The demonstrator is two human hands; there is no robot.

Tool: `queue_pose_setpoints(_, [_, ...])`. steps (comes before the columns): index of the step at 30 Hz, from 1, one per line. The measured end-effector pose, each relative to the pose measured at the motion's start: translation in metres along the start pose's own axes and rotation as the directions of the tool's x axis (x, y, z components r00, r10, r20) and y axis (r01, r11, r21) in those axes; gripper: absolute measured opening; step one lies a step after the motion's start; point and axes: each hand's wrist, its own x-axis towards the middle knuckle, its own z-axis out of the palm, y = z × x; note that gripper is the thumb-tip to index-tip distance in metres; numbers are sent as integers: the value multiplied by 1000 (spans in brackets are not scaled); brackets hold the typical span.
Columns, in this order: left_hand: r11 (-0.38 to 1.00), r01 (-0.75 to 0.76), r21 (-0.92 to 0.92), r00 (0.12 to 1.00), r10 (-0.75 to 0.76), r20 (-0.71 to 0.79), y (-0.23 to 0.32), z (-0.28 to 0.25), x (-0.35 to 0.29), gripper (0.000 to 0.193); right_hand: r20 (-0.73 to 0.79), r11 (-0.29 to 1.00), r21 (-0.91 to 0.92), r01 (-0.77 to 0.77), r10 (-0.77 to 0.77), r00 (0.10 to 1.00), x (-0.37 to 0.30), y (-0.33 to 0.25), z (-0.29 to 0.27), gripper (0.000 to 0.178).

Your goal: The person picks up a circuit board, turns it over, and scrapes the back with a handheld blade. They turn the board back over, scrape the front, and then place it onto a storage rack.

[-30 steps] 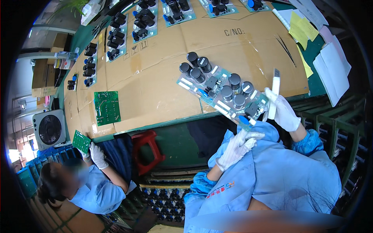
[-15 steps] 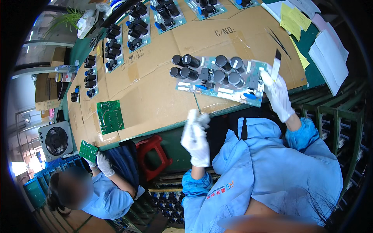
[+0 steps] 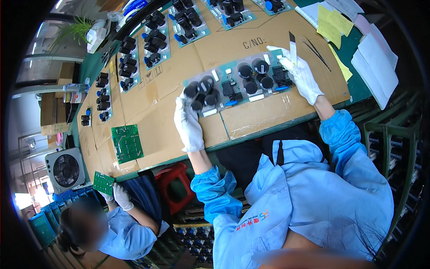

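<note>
A long circuit board (image 3: pixel 237 85) with several black cylindrical capacitors and blue parts is held above the cardboard-covered bench. My left hand (image 3: pixel 189 123), in a white glove, is closed on its left end, the fingers partly hidden by the board. At the other end my gloved right hand (image 3: pixel 305 80) grips the board's right edge. A thin flat white strip with a dark, angled tip (image 3: pixel 293 47) also stands up from the right hand; its kind is unclear.
More populated boards (image 3: pixel 154 40) stand along the bench's far side. A green bare-looking board (image 3: pixel 127 143) lies at left. Tweezers (image 3: pixel 316 53) and papers (image 3: pixel 374 67) are at right. At lower left, a co-worker's gloved hands (image 3: pixel 121 196) hold a small green board (image 3: pixel 103 183).
My left hand has moved up and left and taken hold of the board's left end. The board has shifted left and tilted, its right end higher, with my right hand following.
</note>
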Motion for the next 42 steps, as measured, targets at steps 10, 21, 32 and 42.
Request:
queue_pose_setpoints(10, [916,-343,210,937,319,141,-18,-4,-2,41,-41,979,-149,139,-147,988,11,19,8,45])
queue_pose_setpoints(21, [925,-340,169,939,324,116,-21,-5,-3,43,23,998,65,5,-6,1000,3,-1,0,50])
queue_pose_setpoints(32, [898,-389,208,920,364,148,-22,-5,-4,45,110,974,173,-144,126,986,2,5,-9,46])
queue_pose_setpoints(42, [924,-339,176,939,320,126,-20,2,-5,44,80,985,174,-7,-7,997,5,11,-8,52])
